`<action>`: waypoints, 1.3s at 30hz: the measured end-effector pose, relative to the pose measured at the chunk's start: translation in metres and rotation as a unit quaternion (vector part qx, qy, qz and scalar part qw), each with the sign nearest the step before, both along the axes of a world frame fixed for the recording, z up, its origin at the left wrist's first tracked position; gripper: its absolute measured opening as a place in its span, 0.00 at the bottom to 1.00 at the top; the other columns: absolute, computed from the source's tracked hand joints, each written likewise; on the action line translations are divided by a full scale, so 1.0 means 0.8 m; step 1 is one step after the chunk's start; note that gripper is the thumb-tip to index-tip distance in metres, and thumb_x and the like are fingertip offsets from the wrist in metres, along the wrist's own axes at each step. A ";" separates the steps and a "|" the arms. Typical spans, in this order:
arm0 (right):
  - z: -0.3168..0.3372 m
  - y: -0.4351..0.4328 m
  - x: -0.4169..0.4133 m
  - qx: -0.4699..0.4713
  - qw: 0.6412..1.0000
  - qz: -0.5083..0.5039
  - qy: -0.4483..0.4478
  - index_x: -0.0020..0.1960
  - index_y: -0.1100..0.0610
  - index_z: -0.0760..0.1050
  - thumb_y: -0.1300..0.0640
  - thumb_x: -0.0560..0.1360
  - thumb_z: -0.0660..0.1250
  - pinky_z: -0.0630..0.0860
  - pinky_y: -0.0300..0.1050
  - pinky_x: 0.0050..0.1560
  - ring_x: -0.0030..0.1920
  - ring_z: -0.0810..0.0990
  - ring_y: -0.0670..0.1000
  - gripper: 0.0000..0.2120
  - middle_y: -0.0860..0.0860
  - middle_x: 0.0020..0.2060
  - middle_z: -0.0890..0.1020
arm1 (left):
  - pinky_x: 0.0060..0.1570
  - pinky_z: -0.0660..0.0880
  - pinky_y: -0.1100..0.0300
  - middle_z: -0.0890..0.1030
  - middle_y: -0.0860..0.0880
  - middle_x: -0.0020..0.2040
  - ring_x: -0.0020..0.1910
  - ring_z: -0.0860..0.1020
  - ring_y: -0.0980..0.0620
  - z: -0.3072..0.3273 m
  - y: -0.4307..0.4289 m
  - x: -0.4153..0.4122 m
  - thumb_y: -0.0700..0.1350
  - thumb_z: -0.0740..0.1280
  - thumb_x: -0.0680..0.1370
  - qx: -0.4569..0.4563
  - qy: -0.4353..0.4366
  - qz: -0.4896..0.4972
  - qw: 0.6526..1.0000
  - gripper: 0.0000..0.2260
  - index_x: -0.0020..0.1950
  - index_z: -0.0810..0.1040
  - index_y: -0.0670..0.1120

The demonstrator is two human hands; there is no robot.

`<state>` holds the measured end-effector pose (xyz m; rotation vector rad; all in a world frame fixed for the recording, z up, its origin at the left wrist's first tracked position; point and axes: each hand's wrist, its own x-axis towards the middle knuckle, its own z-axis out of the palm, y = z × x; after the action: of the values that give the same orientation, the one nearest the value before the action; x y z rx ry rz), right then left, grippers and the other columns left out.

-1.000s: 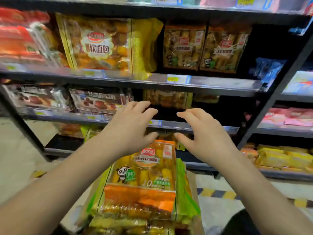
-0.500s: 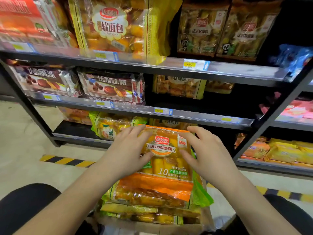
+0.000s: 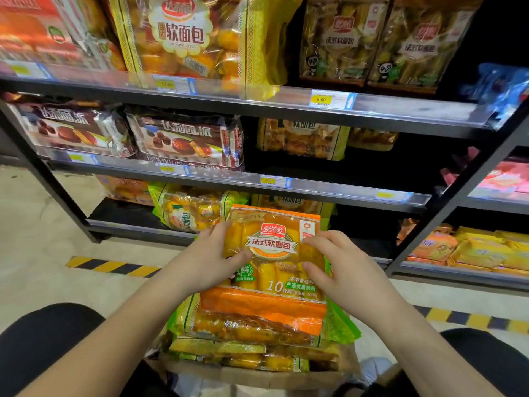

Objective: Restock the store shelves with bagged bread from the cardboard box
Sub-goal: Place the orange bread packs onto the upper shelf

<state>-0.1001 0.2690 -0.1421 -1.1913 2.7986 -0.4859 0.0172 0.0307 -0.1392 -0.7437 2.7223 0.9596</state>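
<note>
An orange bag of bread lies on top of a stack of green-edged bread bags in the cardboard box between my knees. My left hand grips the bag's left edge, thumb on its front. My right hand holds its right side, fingers spread over the front. The bag's top end is tilted up towards the lowest shelf.
The dark metal shelf unit faces me. Chocolate-pie packs and bread bags fill the middle shelf, with a dark gap at its right. Yellow packs lie in the bay to the right. Striped hazard tape marks the floor.
My view dropped from the upper shelves towards the box. Both hands came down onto the orange bag and closed on its sides, and its top end has risen a little.
</note>
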 end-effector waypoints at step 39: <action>-0.058 -0.036 -0.012 -0.030 0.878 -0.237 -0.414 0.58 0.54 0.73 0.32 0.72 0.70 0.81 0.53 0.57 0.56 0.82 0.52 0.28 0.50 0.54 0.82 | 0.62 0.77 0.33 0.86 0.40 0.58 0.56 0.85 0.35 -0.008 -0.091 0.042 0.51 0.77 0.71 0.453 0.163 0.252 0.839 0.28 0.69 0.77 0.49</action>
<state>-0.1095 0.2401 -0.1882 -0.1546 2.2535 -0.8621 0.0510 -0.0424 -0.1457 -1.1321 1.8458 2.4083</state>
